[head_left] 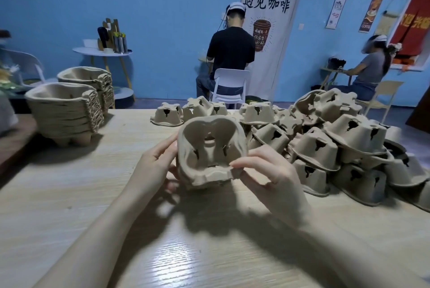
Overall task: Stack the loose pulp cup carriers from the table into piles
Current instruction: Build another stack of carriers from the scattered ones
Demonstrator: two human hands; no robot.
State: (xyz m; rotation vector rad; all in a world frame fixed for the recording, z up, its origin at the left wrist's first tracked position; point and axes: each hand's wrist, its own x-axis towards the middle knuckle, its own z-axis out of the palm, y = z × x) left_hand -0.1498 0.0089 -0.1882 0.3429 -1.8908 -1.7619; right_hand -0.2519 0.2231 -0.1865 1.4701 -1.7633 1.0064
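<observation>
A brown pulp cup carrier [210,151] is held above the middle of the wooden table [69,194], its hollow side tilted toward me. My left hand [153,166] grips its left edge. My right hand [267,171] pinches its lower right rim between thumb and fingers. A heap of loose carriers [325,145], most upside down, covers the right side of the table. Two tall piles of nested carriers stand at the far left, the nearer pile [65,113] in front of the farther pile [88,78].
Beyond the table a person in black sits on a white chair [230,82], back turned. Another person [370,71] sits at a small desk on the right. A round white side table [102,51] stands against the blue wall.
</observation>
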